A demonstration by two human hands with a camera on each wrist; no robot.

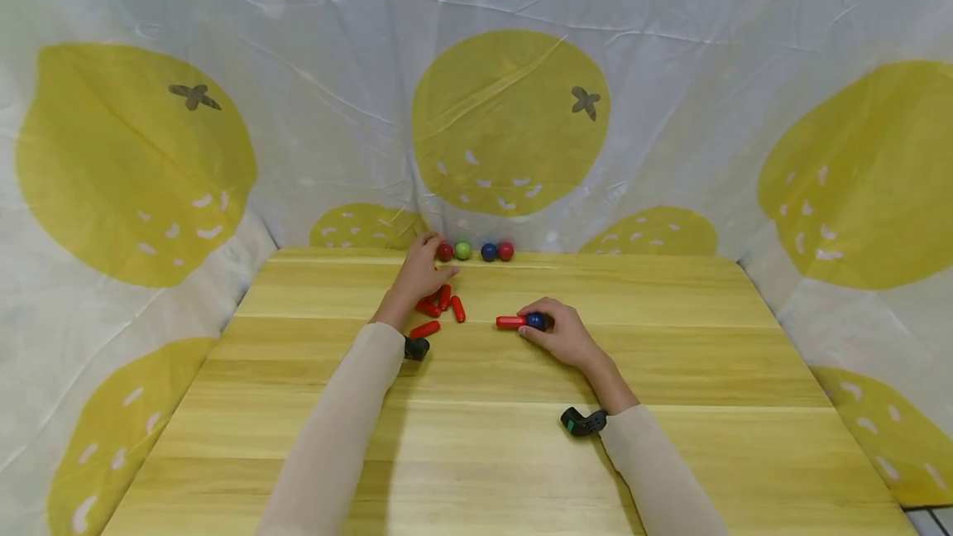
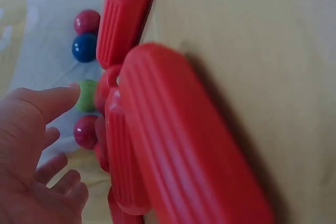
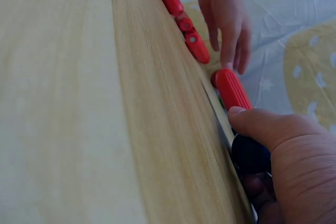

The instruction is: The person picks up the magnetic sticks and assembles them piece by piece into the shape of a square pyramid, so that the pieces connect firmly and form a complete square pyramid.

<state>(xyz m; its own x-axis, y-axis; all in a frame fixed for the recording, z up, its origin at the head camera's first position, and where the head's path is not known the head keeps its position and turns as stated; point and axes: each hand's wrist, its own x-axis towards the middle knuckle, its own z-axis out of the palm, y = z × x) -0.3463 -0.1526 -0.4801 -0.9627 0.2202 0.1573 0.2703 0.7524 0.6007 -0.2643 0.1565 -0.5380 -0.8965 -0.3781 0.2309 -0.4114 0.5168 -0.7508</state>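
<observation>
My right hand [image 1: 562,333] grips a dark blue ball [image 1: 535,321] between thumb and fingers. A red ribbed rod [image 1: 510,322] is joined end-on to that ball and points left. In the right wrist view, the thumb lies where the rod [image 3: 232,88] meets the ball [image 3: 249,153]. My left hand [image 1: 420,274] reaches to the back of the table with fingers spread, beside a red ball [image 1: 444,252]. The left wrist view shows that hand [image 2: 37,145] holding nothing; whether a fingertip touches the red ball [image 2: 86,131] I cannot tell.
A green ball [image 1: 462,251], a blue ball [image 1: 488,252] and another red ball [image 1: 505,251] line the table's back edge. Several loose red rods [image 1: 457,309] lie below my left hand. A lemon-patterned cloth [image 1: 514,122] hangs behind the wooden table [image 1: 476,453].
</observation>
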